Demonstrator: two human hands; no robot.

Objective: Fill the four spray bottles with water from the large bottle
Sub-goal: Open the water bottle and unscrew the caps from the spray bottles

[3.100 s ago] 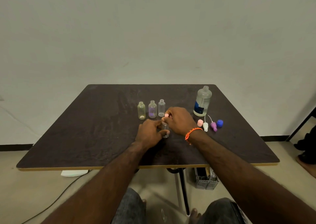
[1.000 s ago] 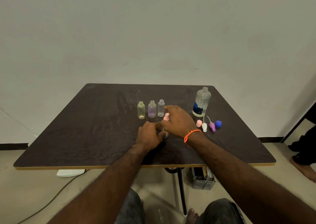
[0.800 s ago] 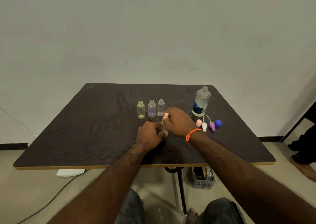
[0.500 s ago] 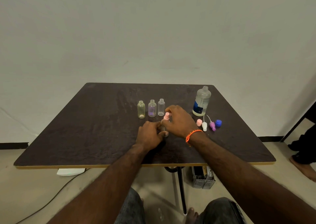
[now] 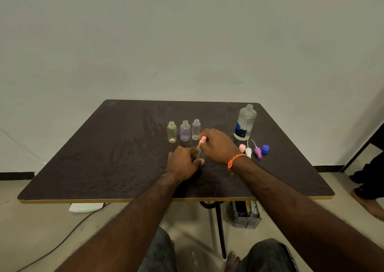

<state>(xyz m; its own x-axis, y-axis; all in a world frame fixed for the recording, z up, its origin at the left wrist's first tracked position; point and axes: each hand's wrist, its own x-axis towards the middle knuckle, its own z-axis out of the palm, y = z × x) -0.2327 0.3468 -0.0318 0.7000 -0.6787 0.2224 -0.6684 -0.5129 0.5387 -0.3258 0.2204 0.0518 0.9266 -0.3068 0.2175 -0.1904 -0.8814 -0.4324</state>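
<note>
While our left hand (image 5: pixel 182 162) grips the small bottle (image 5: pixel 200 154) just left of the big bottle (image 5: pixel 245 123), right hand (image 5: pixel 217 145) pinches its pink cap (image 5: pixel 202 140); keep btl upright, twist w/o tipping.

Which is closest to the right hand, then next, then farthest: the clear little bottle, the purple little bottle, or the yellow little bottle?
From the right hand:
1. Clear little bottle, just beyond its fingers.
2. Purple little bottle, middle of the row.
3. Yellow little bottle, far left end.
</note>
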